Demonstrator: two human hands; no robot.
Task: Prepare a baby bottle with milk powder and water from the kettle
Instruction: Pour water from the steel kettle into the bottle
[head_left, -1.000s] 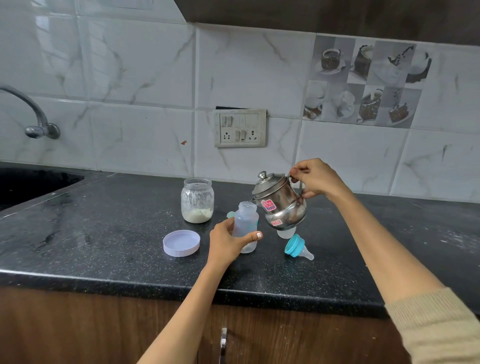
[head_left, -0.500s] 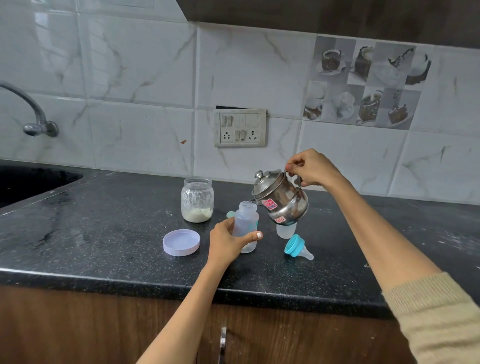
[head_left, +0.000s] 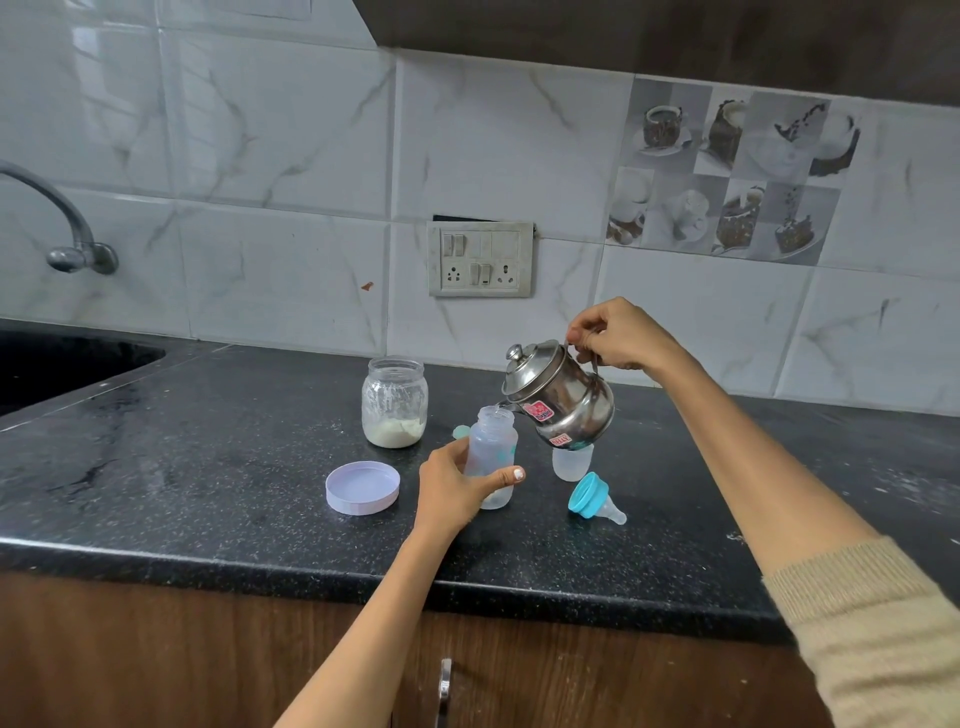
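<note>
1. Nearest, a dark wooden cabinet front (head_left: 208, 649) with a metal handle runs under the speckled black stone counter (head_left: 182, 467), which is glossy and hard.
2. The left hand (head_left: 452, 499) wraps the lower half of the clear plastic baby bottle (head_left: 491, 447), thumb across its front, steadying it upright on the counter. Something pale lies at the bottle's bottom, probably milk powder, though the fingers partly hide it.
3. Beside it to the left lies a round lilac plastic jar lid (head_left: 362, 487), rim up. To the right, the teal screw ring with its soft clear teat (head_left: 595, 500) rests on its side, and a small translucent cap (head_left: 571, 461) stands just behind it.
4. The step in hand is the water pour: the right hand (head_left: 618, 335) pinches the handle of the small polished steel kettle (head_left: 558, 400), domed lid on, tipped with its spout at the bottle's open mouth. I cannot make out a stream.
5. The next move likely calls for a slow, steady tilt; the mouth is narrow and the steel smooth, so a slip would spill.
6. Further back stands a round glass jar (head_left: 395, 402), open, with cream powder at its base and dust clinging to the walls.
7. Farthest, marbled white wall tiles (head_left: 270, 156) carry a switch plate (head_left: 480, 258).
</note>
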